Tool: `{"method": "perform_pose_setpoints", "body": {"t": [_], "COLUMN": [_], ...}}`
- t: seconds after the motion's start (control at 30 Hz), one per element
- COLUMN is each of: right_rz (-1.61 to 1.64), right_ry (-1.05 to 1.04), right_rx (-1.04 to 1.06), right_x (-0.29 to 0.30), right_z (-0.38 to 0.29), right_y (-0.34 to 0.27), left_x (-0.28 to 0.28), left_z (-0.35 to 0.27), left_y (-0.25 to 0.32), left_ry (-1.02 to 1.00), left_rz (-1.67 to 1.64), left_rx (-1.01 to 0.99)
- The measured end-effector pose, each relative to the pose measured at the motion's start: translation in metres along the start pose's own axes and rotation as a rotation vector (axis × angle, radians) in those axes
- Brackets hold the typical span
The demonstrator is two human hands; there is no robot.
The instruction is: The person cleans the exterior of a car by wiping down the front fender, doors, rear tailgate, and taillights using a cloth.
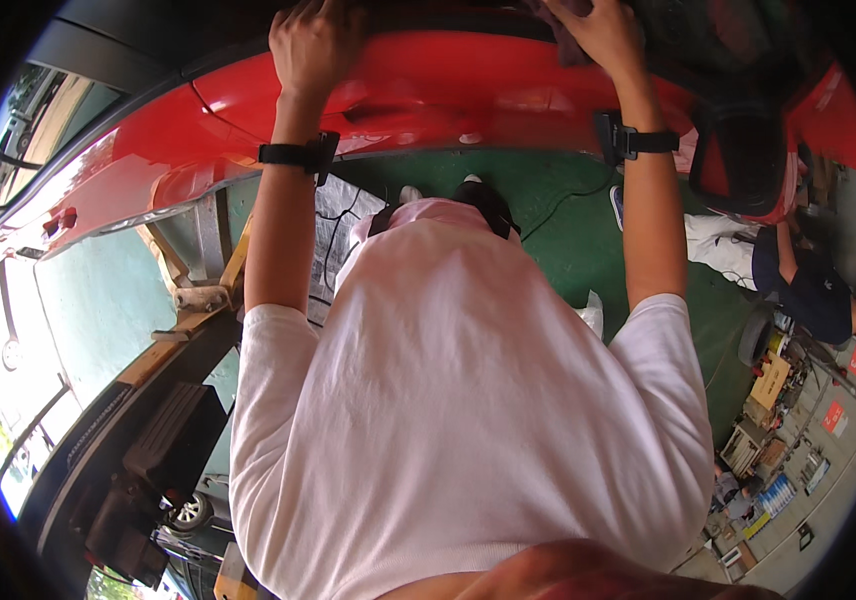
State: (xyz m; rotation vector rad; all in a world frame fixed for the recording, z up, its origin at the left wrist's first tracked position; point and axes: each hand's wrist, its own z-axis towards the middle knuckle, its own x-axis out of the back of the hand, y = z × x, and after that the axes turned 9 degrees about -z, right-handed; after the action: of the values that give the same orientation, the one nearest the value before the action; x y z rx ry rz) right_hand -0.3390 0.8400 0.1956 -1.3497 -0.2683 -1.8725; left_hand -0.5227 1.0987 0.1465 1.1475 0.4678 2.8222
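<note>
A glossy red car door [458, 82] spans the top of the view, with the dark window above it. My left hand [315, 49] is at the window sill on the left, knuckles up; its fingertips are lost in the dark top edge. Over on the right, my right hand [604, 34] holds a dark maroon cloth [569, 37] against the upper edge of the door. Black straps with small modules circle both wrists. The red and black door mirror [747, 154] juts out just right of my right forearm.
Another person [803, 277] in a dark top and pale trousers is at the right, beyond the mirror. A tyre [756, 334] and cluttered tools line that side. A heavy metal frame [202, 298] stands at left. Cables cross the green floor [570, 255].
</note>
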Motion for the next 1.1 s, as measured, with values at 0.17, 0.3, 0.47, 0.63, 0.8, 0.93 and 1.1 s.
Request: {"method": "perform_pose_setpoints", "body": {"t": [0.17,0.3,0.47,0.63,0.8,0.93,1.1], "right_rz": [-0.264,-0.018,0.241,0.266,0.244,0.294,0.408], "right_ry": [0.358,0.152,0.051,-0.096,-0.449,-0.37,-0.268], "right_rx": [0.506,0.843,0.654,0.601,0.313,0.219,-0.143], "right_x": [0.0,-0.051,-0.095,-0.091,-0.088,-0.07,-0.049], "right_z": [-0.004,-0.041,-0.105,-0.154,-0.213,-0.242,-0.245], "right_y": [-0.03,-0.083,-0.067,-0.008,0.072,0.102,0.106], "left_x": [-0.005,-0.02,-0.013,0.008,0.003,-0.006,-0.021], "left_z": [0.009,-0.003,-0.032,-0.024,-0.036,-0.079,-0.142], "left_y": [-0.004,-0.016,-0.026,-0.004,0.024,0.09,0.158], "left_ry": [0.033,0.044,-0.078,-0.248,-0.119,-0.303,-1.253], "left_rz": [-0.042,-0.052,0.052,0.01,0.102,-0.081,-0.477], "left_rx": [-0.049,-0.122,-0.103,-0.135,-0.108,-0.029,0.259]}}
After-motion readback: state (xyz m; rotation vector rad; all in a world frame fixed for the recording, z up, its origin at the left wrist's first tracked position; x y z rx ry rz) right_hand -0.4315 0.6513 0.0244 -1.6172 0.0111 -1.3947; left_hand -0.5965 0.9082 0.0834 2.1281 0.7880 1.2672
